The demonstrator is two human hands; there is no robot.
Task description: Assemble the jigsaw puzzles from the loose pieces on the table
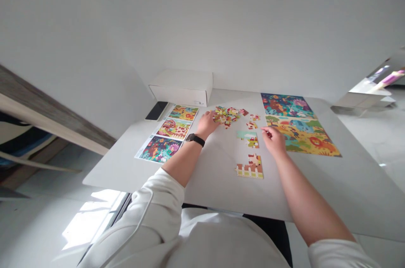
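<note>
My left hand (207, 123), with a black watch (195, 138) on its wrist, rests at the left edge of a heap of loose jigsaw pieces (228, 115), its fingers apart and touching the nearest ones. To the right, my right hand (274, 140) hovers over the table with its fingers curled in a pinch; what they hold, if anything, I cannot make out. Between the hands lie a joined green section (248, 138) and, closer to me, a joined fence section (250, 170). A few single pieces (252, 125) lie above the green section.
Left stands a picture sheet (173, 129) with three printed scenes, beside a dark phone (157, 110). Behind it is a white box (182, 87) against the wall. Two assembled puzzles, a dark one (287, 105) and a yellow animal one (305, 135), lie at the right of the white table (215, 188).
</note>
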